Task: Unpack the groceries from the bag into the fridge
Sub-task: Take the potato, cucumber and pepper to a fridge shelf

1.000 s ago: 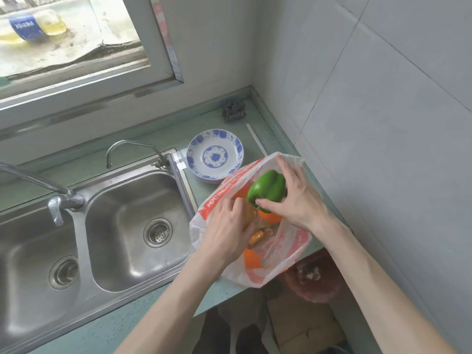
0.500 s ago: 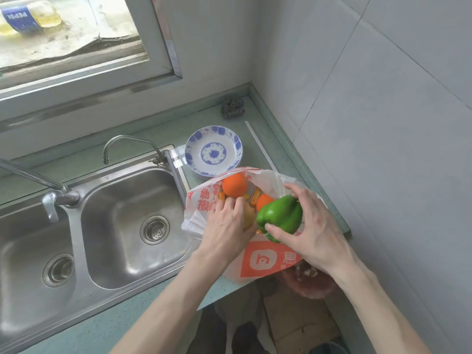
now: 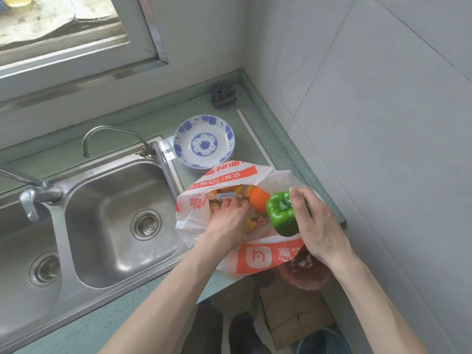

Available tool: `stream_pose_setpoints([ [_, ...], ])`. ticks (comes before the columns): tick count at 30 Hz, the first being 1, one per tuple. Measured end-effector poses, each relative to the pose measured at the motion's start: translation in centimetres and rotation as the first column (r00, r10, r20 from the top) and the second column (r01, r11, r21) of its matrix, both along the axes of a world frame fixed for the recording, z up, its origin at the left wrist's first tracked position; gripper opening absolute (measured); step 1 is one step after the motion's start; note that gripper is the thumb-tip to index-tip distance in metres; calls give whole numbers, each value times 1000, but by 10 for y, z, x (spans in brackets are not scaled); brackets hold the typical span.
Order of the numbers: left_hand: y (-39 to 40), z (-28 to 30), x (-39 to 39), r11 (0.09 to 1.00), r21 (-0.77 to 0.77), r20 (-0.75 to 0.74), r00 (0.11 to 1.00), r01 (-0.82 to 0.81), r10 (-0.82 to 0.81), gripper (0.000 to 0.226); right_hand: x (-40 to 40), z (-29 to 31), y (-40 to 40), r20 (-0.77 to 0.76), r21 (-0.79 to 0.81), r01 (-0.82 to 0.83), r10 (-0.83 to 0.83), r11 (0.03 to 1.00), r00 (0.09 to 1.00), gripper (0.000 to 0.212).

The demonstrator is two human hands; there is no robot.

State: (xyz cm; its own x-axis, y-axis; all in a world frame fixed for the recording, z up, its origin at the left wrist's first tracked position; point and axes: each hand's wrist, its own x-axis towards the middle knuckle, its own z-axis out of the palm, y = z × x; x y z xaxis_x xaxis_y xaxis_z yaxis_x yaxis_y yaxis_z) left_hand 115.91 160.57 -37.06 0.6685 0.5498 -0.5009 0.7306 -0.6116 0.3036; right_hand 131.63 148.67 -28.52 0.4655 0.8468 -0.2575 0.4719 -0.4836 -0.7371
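1. At the far left a window is cut off by the top edge; what lies outside is blurred.
2. Below it, a steel double sink is set into the pale green speckled counter. Its left basin runs out of view. A curved tap stands behind the right basin, and a second, lever-type tap reaches in from the left edge.
3. The left hand reaches forward into the open mouth of the bag, palm down, fingers lying close together on shiny packets. The fingertips are buried among the contents, so whether they grip anything cannot be told.
4. The bag is thin white plastic with orange printed panels. It sits crumpled at the near edge of the counter, right of the sink. Inside, a round orange shows; the other items are hard to make out.
5. Just beyond the bag sits a stack of blue-and-white patterned plates, and a dark wire scourer lies in the far corner.
6. A glossy green pepper is held above the right side of the bag.
7. The right hand curls round the pepper, thumb near the stem, its other fingers hidden behind it.
8. Grey tiled wall fills the right.
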Motion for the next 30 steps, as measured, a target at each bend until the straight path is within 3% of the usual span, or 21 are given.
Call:
stream_pose_setpoints([
  [8, -6, -16, 11, 996, 23, -91, 993, 83, -80, 71, -3, -1, 0, -80, 12, 7, -6, 1000, 997, 52],
  [13, -10, -20, 14, 988, 108, -107, 989, 109, -98, 67, -1, 2, -3, -103, 5, 48, -47, 999, 994, 56],
  [17, -12, -17, 13, 989, 116, -108, 991, 90, -77, 63, 2, 4, -5, -60, -25, 89, -90, 996, 994, 73],
  [21, -13, 2, 10, 988, 140, -110, 993, 69, -53, 71, 1, 11, -6, -75, -35, 77, -80, 996, 994, 70],
  [26, -9, 34, 3, 965, 251, -116, 992, 71, -43, 63, -2, 15, -11, -163, -5, 89, -89, 996, 983, 68],
  [30, -12, 63, -5, 962, 273, 5, 1000, -21, 20, 52, -4, 26, -15, -230, 18, 132, -125, 991, 965, 65],
])
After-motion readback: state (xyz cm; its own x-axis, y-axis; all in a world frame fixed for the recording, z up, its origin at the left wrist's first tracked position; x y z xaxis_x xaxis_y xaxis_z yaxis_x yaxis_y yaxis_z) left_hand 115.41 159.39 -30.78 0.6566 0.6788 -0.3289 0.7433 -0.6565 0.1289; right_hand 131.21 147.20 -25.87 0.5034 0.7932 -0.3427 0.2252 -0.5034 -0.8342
